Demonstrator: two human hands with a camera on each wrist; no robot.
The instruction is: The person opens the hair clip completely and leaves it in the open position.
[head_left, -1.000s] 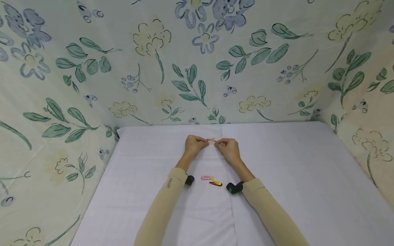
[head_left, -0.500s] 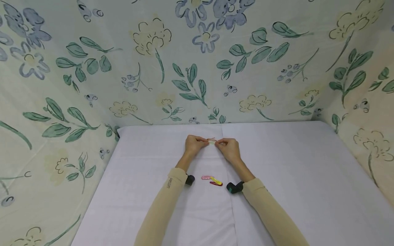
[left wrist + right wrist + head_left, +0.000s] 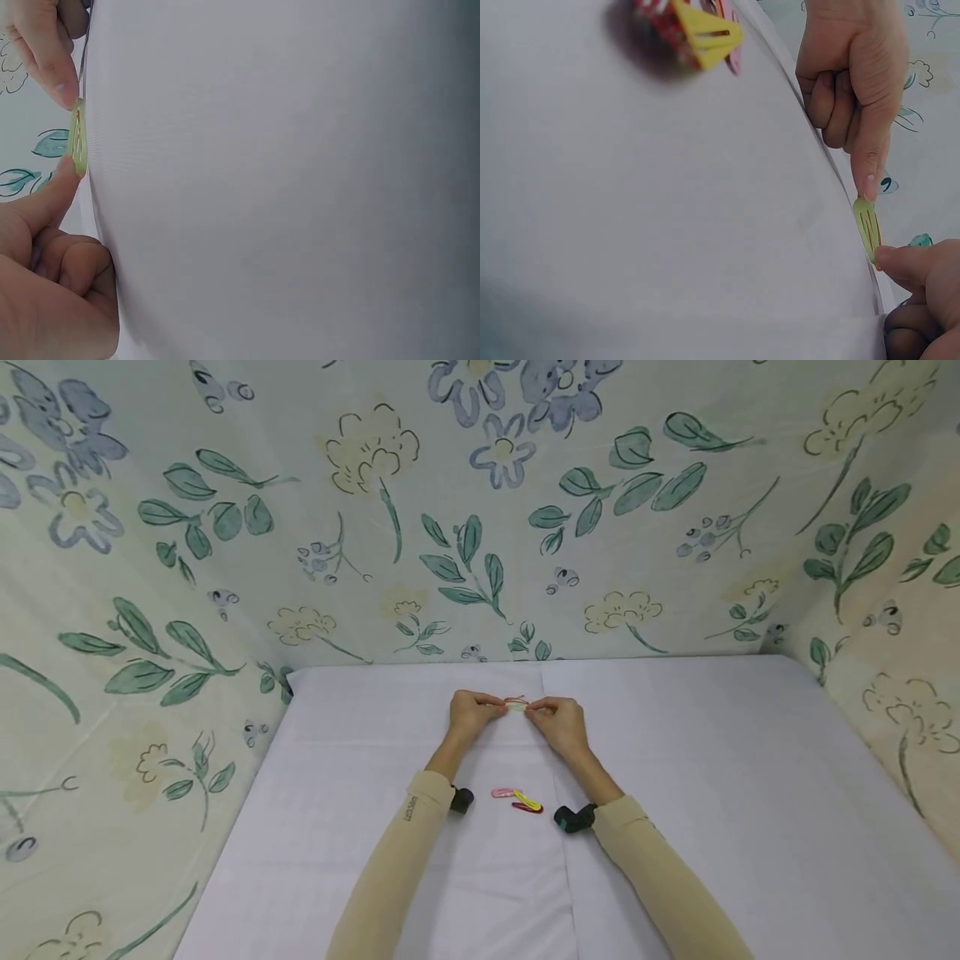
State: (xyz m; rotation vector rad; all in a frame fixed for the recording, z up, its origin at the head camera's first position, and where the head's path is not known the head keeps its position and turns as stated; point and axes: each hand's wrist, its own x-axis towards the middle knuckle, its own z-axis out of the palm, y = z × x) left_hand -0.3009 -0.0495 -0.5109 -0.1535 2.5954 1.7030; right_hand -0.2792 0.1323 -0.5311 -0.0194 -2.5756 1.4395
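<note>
My left hand (image 3: 470, 713) and my right hand (image 3: 558, 723) pinch opposite ends of a light green snap hair clip (image 3: 865, 225) over the far part of the table. Just behind it, an orange-red strip (image 3: 515, 700) spans between the fingertips in the head view; only its edge shows in the right wrist view, so its kind stays unclear. In the left wrist view the green clip's (image 3: 78, 139) slotted middle shows between the thumbs. Nearer the body lie a pink hair clip (image 3: 502, 792), a yellow hair clip (image 3: 527, 801) and a dark red hair clip (image 3: 527, 807), close together.
A white cloth (image 3: 675, 793) covers the table, with a seam running front to back. Its far edge meets a floral fabric backdrop (image 3: 465, 485) that also closes in the sides. Each wrist bears a small black camera, such as the right one (image 3: 573, 817).
Both hands keep their pinch at nearly the same spot. The green clip looks slightly turned between the fingers, and the view has shifted a little.
</note>
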